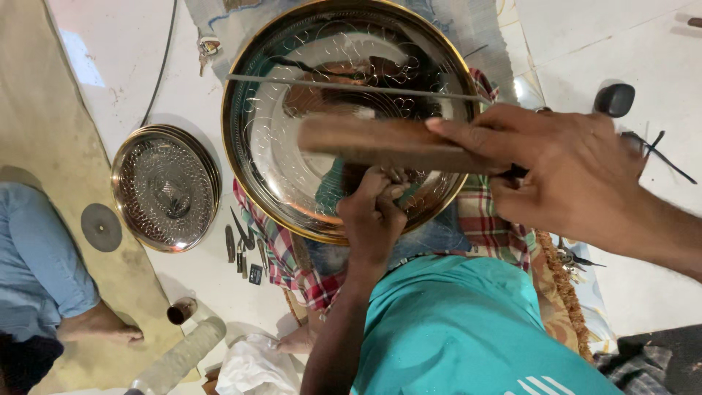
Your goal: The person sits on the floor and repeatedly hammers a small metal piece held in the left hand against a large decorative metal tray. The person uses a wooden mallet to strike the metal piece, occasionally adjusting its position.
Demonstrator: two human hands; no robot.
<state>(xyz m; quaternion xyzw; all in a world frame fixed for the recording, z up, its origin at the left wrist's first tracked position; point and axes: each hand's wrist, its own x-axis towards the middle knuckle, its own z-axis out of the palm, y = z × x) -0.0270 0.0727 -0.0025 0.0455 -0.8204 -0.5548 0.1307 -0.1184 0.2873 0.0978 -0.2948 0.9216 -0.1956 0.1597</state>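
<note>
Right hand (pixel 578 172) gripped wooden mallet (pixel 387 145), raised over engraved brass tray (pixel 248 157); left hand (pixel 373 216) pinched small punch, hardly visible, against tray, steadying it.

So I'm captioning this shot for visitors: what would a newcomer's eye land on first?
First the large engraved metal plate with a golden rim, top centre, resting on a checked cloth. Over it the right hand holds a wooden block, while the left hand touches the plate's lower part. A smaller patterned plate lies on the floor at left.
</note>
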